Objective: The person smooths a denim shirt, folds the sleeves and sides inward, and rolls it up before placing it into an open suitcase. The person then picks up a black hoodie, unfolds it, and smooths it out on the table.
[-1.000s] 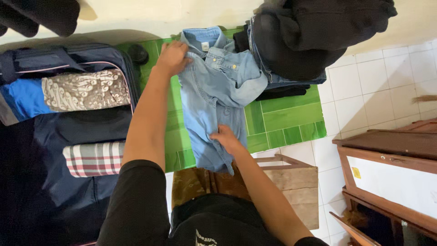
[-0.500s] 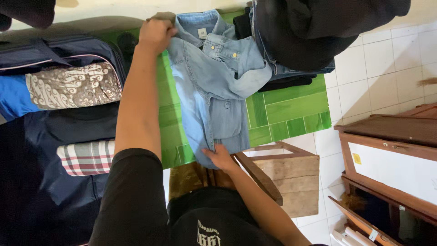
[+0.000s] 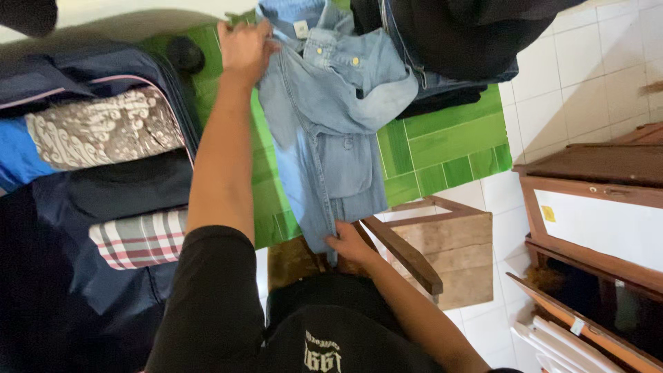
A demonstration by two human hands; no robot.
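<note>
Denim shirt (image 3: 331,131) — light blue, soft woven cotton, pale snap buttons down the placket, white label inside the collar — hangs stretched lengthwise through the upper centre of the frame, over the green-tiled floor (image 3: 442,145). It is folded narrow, one sleeve draped across the front toward the right.

Left hand (image 3: 243,48), top centre-left: fingers curled shut on the shoulder/collar edge of the shirt, forearm bare and extended. Right hand (image 3: 349,243), centre of the frame: fingers pinching the hem end, fabric bunched between thumb and fingers. Shirt is taut between the two grips.

Open suitcase (image 3: 90,207), left side of the frame — dark navy fabric shell with a pink piping line. Inside: a grey-and-white patterned cloth (image 3: 97,128) with a scrolling motif, a bright blue garment (image 3: 17,155) at the far left edge, a folded plaid cloth (image 3: 141,238) in red, grey and white.

Dark clothing pile (image 3: 456,41), top right, black and navy, heavy folds. Wooden crate (image 3: 442,255), rough planks, right of centre, on white square tiles. Brown wooden furniture (image 3: 594,179) at the right edge.
</note>
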